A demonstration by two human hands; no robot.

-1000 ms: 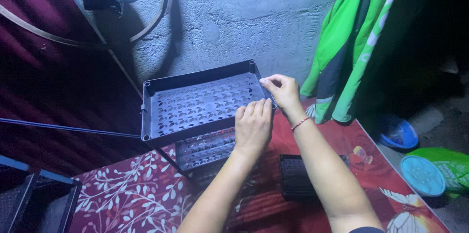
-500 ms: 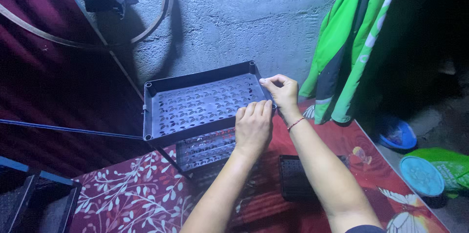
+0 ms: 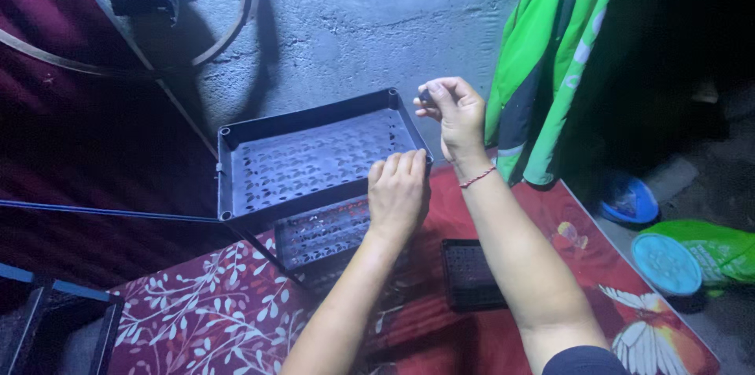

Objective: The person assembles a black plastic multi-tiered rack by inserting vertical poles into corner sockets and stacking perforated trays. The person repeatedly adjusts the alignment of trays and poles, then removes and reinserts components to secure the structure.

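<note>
The left hand [image 3: 399,190] lies palm down on the near right rim of the tray [image 3: 314,156], fingers together and curled over the edge, gripping it. The forearm runs up from the bottom of the view, nearly straight.

The right hand [image 3: 454,114] is raised just beyond the tray's far right corner, clear of the rim. Its wrist is bent back, and a thin red band circles it. The thumb and fingertips are pressed together on a small dark piece [image 3: 425,97]; what it is cannot be told.

The tray is dark plastic, rectangular, with a perforated floor and a round socket at each corner. It tilts toward the camera and sits over a 2nd tray [image 3: 322,232] of the same kind, just below it.

Both trays stand on a red mat [image 3: 197,304] with white leaves. A small dark grid piece [image 3: 470,273] lies on the mat right of the trays, under the right forearm. A green jacket [image 3: 550,68] hangs right of the tray, against the grey wall [image 3: 354,21].
</note>
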